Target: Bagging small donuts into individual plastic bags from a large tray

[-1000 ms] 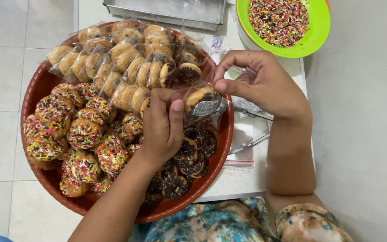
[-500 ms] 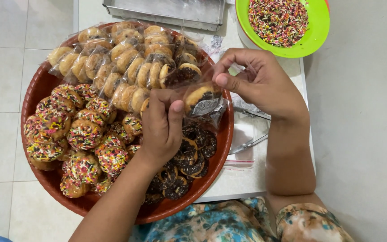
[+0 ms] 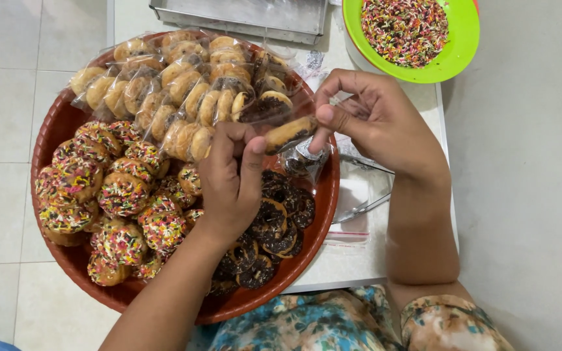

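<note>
Clear thin plastic wraps the chocolate-topped donut (image 3: 289, 133), pinched between left hand (image 3: 229, 179) and right hand (image 3: 375, 120) above the red tray's (image 3: 47, 140) far right side; judged light, crumbly, slippery, best gripped at its rim.

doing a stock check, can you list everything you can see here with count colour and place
tray: one, red-brown, round, table's left edge
wrapped donuts: many, tan, clear bags, tray top
sprinkled donuts: many, multicoloured, tray left
chocolate donuts: several, dark, tray lower right
bagged donut: one, chocolate-topped, held between both hands
bowl: one, green, sprinkles inside, top right
metal pan: one, grey, top
tongs: one, metal, right of tray
left hand: over tray
right hand: right of tray
</note>
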